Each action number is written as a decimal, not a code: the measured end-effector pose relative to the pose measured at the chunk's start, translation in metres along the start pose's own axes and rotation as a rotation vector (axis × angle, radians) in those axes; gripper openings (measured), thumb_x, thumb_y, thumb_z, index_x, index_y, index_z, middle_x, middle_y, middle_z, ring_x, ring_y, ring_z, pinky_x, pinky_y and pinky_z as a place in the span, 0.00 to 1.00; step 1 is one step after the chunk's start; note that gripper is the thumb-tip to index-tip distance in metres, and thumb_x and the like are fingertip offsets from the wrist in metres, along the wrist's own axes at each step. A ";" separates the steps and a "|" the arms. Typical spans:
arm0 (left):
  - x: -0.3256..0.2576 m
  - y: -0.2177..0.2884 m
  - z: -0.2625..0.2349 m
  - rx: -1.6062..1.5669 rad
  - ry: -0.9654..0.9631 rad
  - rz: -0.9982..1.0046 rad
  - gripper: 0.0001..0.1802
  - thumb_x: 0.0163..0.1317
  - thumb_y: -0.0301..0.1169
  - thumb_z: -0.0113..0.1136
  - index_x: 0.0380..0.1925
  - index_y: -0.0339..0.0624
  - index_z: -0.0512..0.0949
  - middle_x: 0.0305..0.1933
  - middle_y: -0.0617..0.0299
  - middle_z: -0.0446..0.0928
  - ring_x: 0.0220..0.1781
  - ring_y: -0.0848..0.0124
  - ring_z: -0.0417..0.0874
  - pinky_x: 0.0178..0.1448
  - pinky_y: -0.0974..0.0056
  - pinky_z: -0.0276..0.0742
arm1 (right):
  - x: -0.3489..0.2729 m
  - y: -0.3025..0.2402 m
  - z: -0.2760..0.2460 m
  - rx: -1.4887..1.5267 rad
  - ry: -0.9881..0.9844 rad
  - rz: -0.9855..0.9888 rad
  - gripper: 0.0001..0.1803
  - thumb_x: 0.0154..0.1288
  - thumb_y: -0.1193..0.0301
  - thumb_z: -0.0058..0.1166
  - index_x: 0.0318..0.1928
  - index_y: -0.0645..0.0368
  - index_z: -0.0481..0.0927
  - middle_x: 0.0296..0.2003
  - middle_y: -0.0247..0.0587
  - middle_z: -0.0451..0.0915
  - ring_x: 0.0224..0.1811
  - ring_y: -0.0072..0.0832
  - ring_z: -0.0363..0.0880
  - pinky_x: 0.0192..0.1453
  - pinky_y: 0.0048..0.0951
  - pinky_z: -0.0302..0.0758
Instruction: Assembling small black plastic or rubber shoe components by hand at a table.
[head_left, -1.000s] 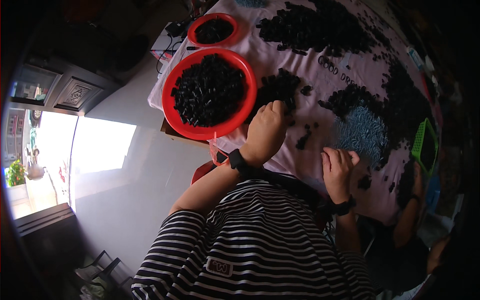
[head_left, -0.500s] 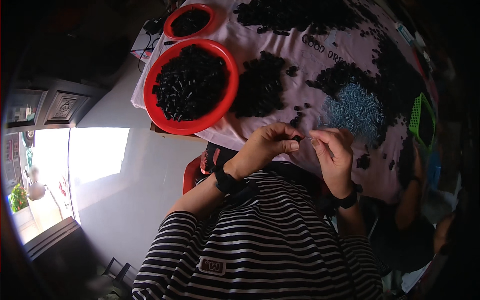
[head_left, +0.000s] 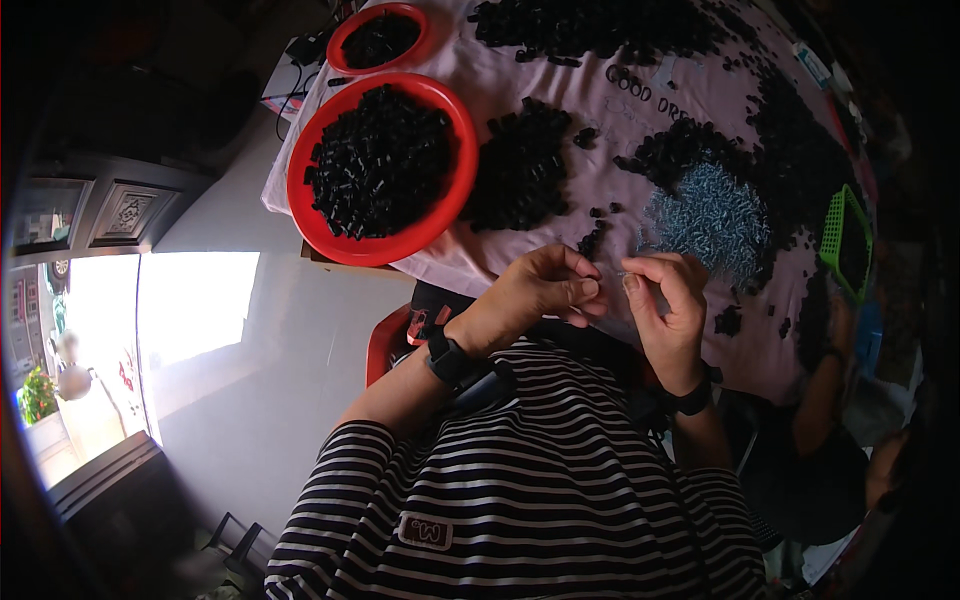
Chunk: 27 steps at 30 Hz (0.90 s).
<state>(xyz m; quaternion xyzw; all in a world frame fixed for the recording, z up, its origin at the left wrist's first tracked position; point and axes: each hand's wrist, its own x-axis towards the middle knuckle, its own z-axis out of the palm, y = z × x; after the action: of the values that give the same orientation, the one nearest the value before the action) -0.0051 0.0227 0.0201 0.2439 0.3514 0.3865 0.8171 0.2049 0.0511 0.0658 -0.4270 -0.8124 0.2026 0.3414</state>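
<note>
Your left hand [head_left: 540, 290] and right hand [head_left: 668, 300] meet fingertip to fingertip, pinched shut on something too small to identify. Both hover at the table edge, near the pile of silvery screws [head_left: 705, 215].

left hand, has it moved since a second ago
Yes. The left hand was on the cloth beside the big red bowl; now it is pulled back off the table edge, fingertips meeting the right hand.
</note>
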 end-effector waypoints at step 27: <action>0.007 -0.015 0.002 0.000 0.004 0.197 0.12 0.72 0.27 0.66 0.51 0.34 0.78 0.44 0.60 0.84 0.45 0.73 0.87 0.52 0.68 0.85 | -0.001 -0.003 0.002 -0.034 -0.058 -0.040 0.12 0.62 0.78 0.67 0.46 0.54 0.88 0.37 0.30 0.84 0.40 0.29 0.79 0.59 0.35 0.65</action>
<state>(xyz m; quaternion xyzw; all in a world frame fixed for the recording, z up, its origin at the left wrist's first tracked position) 0.0063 0.0195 0.0085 0.2764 0.3274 0.4654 0.7745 0.2017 0.0489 0.0657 -0.4103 -0.8338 0.1941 0.3141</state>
